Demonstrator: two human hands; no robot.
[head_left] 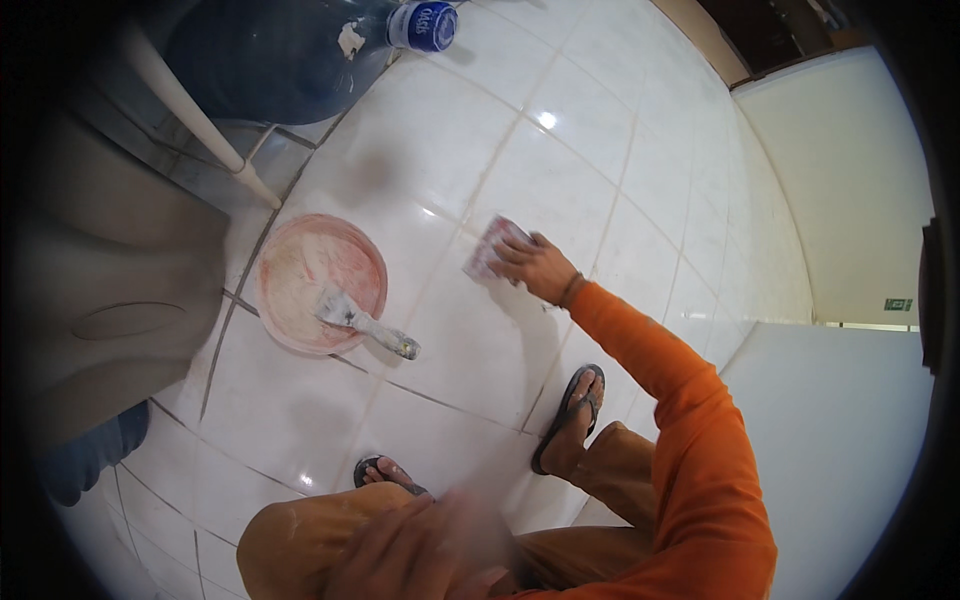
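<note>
My right hand point(540, 268) presses a flat, reddish-stained white cloth or pad point(484, 251) against the white tiled floor point(520, 350); its exact kind is hard to make out. The fingers lie over its right part. Low in the view, my left hand point(410, 550) rests by my bent knee, blurred, its fingers stretched out and nothing visible in them. To the left of the cloth stands a round pink tub point(372, 243) smeared with pale paste. A paste-coated putty knife point(362, 318) lies across it, its handle sticking out over the near right rim.
A large blue water bottle point(280, 60) lies at the far left, beside a white pole point(205, 125). A grey plastic piece point(110, 270) fills the left side, with another dark blue bottle part point(95, 455) below it. My sandalled foot point(572, 420) is near the cloth. A pale wall point(840, 400) rises on the right.
</note>
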